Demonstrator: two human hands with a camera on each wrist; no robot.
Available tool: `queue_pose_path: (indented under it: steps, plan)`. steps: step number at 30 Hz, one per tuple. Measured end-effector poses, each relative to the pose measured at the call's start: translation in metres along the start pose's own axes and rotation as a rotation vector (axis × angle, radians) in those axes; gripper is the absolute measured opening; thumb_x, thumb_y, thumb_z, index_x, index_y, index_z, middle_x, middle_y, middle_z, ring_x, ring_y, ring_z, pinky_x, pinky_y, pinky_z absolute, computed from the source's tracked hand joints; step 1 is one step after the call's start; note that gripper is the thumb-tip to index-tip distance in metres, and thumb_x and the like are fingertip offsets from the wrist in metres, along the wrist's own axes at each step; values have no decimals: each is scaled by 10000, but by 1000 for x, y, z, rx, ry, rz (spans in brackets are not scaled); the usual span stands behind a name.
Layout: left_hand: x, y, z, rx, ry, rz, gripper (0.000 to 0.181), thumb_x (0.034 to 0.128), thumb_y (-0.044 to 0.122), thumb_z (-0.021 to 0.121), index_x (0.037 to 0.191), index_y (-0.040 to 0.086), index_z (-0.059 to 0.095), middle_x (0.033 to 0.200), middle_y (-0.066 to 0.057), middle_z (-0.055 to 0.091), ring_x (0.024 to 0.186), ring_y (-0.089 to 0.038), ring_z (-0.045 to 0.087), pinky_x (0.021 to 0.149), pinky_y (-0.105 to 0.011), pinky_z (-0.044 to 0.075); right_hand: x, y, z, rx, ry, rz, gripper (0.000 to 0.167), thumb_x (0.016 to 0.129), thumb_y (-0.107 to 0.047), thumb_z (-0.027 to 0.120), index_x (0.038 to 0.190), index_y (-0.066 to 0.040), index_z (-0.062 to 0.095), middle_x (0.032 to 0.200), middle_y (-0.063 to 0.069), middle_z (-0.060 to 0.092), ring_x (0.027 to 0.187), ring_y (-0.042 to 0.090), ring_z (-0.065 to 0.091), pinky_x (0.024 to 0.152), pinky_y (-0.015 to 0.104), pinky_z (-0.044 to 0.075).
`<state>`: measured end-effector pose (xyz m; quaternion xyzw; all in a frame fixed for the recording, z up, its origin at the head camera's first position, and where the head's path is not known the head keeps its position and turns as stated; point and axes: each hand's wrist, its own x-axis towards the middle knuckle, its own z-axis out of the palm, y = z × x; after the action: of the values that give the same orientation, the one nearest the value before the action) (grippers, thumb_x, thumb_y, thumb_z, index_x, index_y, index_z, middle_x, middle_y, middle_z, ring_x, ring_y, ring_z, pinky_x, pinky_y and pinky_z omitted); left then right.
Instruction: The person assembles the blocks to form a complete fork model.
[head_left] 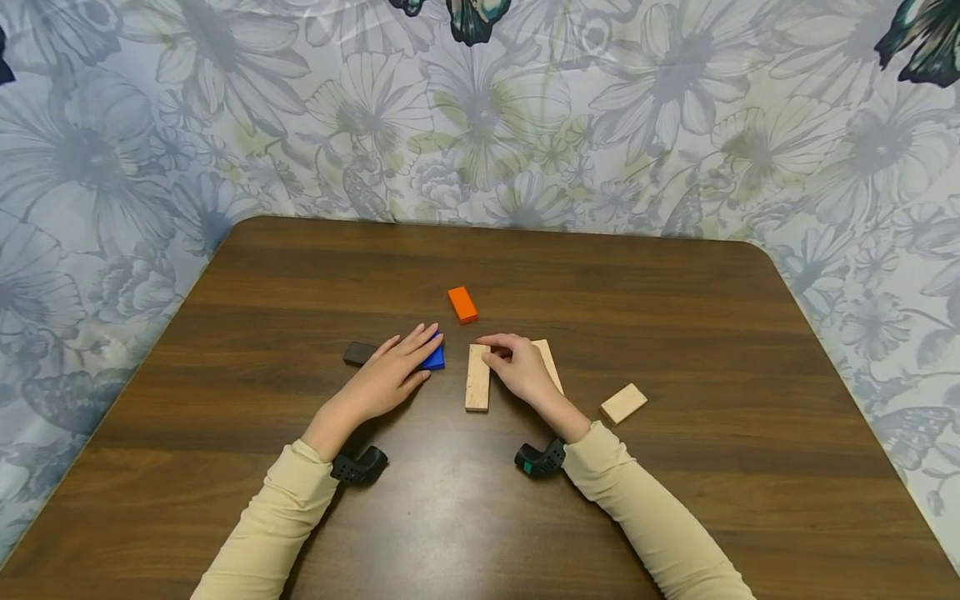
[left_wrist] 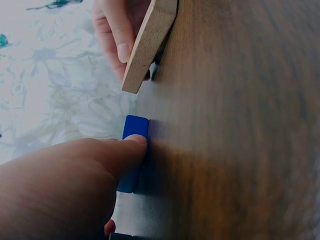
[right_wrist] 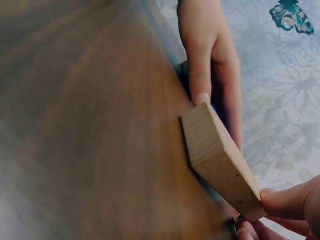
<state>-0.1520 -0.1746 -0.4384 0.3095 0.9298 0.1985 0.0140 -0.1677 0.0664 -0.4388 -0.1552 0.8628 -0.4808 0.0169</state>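
My left hand (head_left: 386,375) lies over a blue block (head_left: 433,358) on the table. Its thumb (left_wrist: 131,145) presses the block's near side, while the other fingers reach across its far side. A black block (head_left: 360,353) sits just left of that hand, partly covered. My right hand (head_left: 521,367) pinches the far end of a light wooden block (head_left: 477,379) between thumb and fingers. From the left wrist view, this wooden block (left_wrist: 149,47) looks tilted, with a gap beneath part of it. Behind the right hand, another wooden block (head_left: 550,362) is partly hidden.
An orange block (head_left: 462,305) lies farther back, beyond both hands. To the right of my right wrist is a shorter wooden block (head_left: 623,403). The brown wooden table (head_left: 675,317) meets a flower-patterned wall (head_left: 480,142) behind it.
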Motion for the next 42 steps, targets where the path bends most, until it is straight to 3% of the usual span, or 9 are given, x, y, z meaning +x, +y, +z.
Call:
queue_pose_path:
  steps: [11, 23, 32, 37, 42]
  plan:
    - [0, 1, -1, -13, 2, -1, 571, 961, 168, 550, 1468, 64, 309, 1521, -87, 217, 1387, -239, 150, 1075, -508, 117, 5, 5, -12, 3, -15, 11, 234, 892, 2, 613, 1118, 8, 673, 971, 121, 641, 818, 227, 585, 726, 317, 486]
    - [0, 3, -2, -13, 6, 4, 570, 950, 160, 567, 1456, 47, 330, 1515, -99, 231, 1381, -257, 173, 1074, -502, 130, 5, 6, -10, -83, 24, -16, 176, 879, -3, 629, 1032, -34, 710, 887, 66, 588, 759, 189, 556, 683, 299, 475]
    - [2, 3, -2, -24, 2, -6, 546, 965, 173, 543, 1454, 49, 335, 1512, -100, 239, 1384, -255, 156, 1072, -530, 82, 5, 8, -10, -77, 21, -12, 173, 884, -5, 625, 1031, -36, 710, 881, 62, 582, 752, 187, 553, 681, 293, 475]
    - [4, 11, -5, 16, 35, -2, 548, 961, 179, 550, 1452, 50, 343, 1522, -85, 218, 1395, -241, 101, 1056, -574, 61, 5, 7, -11, -71, 19, -13, 167, 883, -6, 625, 1027, -26, 707, 893, 69, 583, 756, 190, 550, 683, 297, 472]
    - [8, 28, -6, 4, 62, 63, 560, 954, 189, 567, 1449, 44, 347, 1526, -66, 210, 1394, -223, 117, 1055, -573, 89, 5, 6, -11, -79, 17, -10, 168, 888, -12, 622, 1033, -26, 705, 913, 80, 587, 771, 198, 554, 693, 310, 474]
